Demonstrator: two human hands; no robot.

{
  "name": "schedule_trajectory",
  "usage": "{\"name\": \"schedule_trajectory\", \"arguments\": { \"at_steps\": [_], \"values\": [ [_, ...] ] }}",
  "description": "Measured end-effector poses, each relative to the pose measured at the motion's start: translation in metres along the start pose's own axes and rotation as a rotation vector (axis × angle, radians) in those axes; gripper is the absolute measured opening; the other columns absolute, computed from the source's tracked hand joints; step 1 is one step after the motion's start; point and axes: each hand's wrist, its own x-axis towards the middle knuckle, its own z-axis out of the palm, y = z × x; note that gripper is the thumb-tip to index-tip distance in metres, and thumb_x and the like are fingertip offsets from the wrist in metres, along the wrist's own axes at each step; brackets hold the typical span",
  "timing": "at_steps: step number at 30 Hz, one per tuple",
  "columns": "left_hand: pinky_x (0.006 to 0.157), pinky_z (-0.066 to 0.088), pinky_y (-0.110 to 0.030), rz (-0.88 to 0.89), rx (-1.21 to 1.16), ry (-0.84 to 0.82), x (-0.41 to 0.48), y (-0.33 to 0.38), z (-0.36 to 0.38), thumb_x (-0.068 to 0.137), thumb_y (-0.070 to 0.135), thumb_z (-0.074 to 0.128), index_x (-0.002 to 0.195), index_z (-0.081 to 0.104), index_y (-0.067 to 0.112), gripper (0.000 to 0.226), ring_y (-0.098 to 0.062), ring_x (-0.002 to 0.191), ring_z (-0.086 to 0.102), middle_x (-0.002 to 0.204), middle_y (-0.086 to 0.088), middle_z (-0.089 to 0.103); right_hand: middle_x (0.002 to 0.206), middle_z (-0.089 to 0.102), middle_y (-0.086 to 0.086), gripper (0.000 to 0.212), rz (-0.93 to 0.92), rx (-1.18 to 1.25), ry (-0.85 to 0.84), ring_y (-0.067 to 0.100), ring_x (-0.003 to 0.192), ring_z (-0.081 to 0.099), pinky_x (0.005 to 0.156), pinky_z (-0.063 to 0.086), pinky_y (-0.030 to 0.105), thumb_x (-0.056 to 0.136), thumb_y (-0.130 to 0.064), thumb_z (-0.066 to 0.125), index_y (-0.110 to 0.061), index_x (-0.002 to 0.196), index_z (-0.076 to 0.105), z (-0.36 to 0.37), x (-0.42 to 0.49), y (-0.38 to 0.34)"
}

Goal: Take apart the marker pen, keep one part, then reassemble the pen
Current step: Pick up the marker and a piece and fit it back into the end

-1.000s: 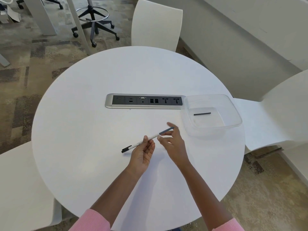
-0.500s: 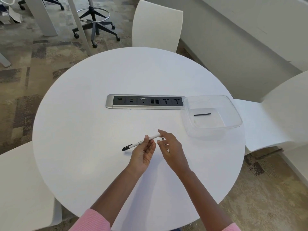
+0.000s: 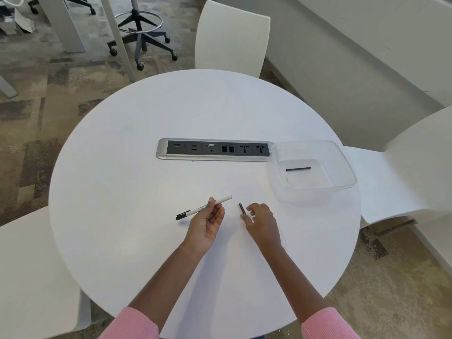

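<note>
Marker pen body (image 3: pixel 204 208): white barrel, black cap at its lower-left end, held slantwise just below frame centre. Left hand (image 3: pixel 208 225) pinches it mid-barrel between thumb and fingers (image 3: pixel 212 202); the upper-right end is open, with no plug in it.

Small dark end piece (image 3: pixel 242 208): just right of the barrel's open end, at the tips of the right hand (image 3: pixel 261 221). Right-hand fingers loosely curled; cannot tell whether they grip the piece or only touch it, nor whether it rests on the counter (image 3: pixel 122 187).

Thin black rod (image 3: pixel 298 169) (probably the ink core, the part kept) lies alone in the clear plastic tub (image 3: pixel 342 157) at centre right, well apart from both hands.

Step in hand, as judged: reassembly. Next move calls for a sure pinch on the end piece, lining it up with the open barrel end, and pressing it home while the left hand steadies the barrel.

Hard to make out: barrel print, the end piece's orientation, the right thumb's contact. Power strip (image 3: pixel 215 150) sits above centre; sleeves (image 3: pixel 132 324) cut off by the bottom edge.
</note>
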Motion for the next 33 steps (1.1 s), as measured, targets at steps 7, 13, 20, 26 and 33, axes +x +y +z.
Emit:
{"name": "schedule_trajectory", "arguments": {
  "at_steps": [7,13,20,26,33],
  "values": [
    [0.049,0.055,-0.018,-0.006,-0.002,0.011,0.001,0.002,-0.001,0.089,0.008,0.056,0.075,0.059,0.002,0.015,-0.008,0.046,0.064,0.05,-0.003,0.064,0.102,0.056,0.017,0.013,0.015,-0.086,-0.014,0.032,0.095,0.055,0.074,0.046,0.038,0.085,-0.01,0.055,-0.002,0.095,0.057,0.008,-0.001,0.005],
    [0.05,0.055,-0.018,-0.001,0.004,0.012,0.003,0.005,-0.001,0.089,0.008,0.055,0.077,0.059,0.002,0.014,-0.008,0.046,0.064,0.049,-0.003,0.064,0.091,0.065,0.01,0.008,0.058,0.063,0.023,0.023,0.08,0.059,0.072,0.047,0.033,0.082,-0.007,0.055,-0.005,0.088,0.059,-0.004,-0.001,0.001],
    [0.051,0.056,-0.018,0.002,0.039,0.015,0.007,0.007,-0.001,0.088,0.008,0.056,0.077,0.059,0.002,0.014,-0.007,0.047,0.064,0.05,-0.003,0.065,0.076,0.063,-0.002,0.005,-0.078,0.376,0.129,-0.004,0.064,0.056,0.06,0.044,0.006,0.08,-0.004,0.062,-0.007,0.083,0.064,-0.038,-0.011,-0.022],
    [0.052,0.056,-0.018,0.007,0.044,0.011,0.008,0.007,0.0,0.088,0.008,0.057,0.077,0.06,0.003,0.013,-0.008,0.047,0.064,0.051,-0.003,0.065,0.076,0.064,-0.005,0.009,-0.152,0.37,0.119,-0.006,0.066,0.056,0.061,0.043,0.004,0.08,-0.002,0.063,-0.01,0.083,0.065,-0.042,-0.016,-0.028],
    [0.052,0.056,-0.018,0.034,0.082,0.007,0.008,0.009,-0.002,0.088,0.008,0.057,0.077,0.061,0.002,0.013,-0.007,0.048,0.064,0.051,-0.002,0.065,0.079,0.064,0.0,0.011,-0.203,0.322,0.124,0.0,0.065,0.058,0.062,0.043,0.003,0.08,0.001,0.062,-0.009,0.085,0.065,-0.04,-0.017,-0.027]
  ]
}}
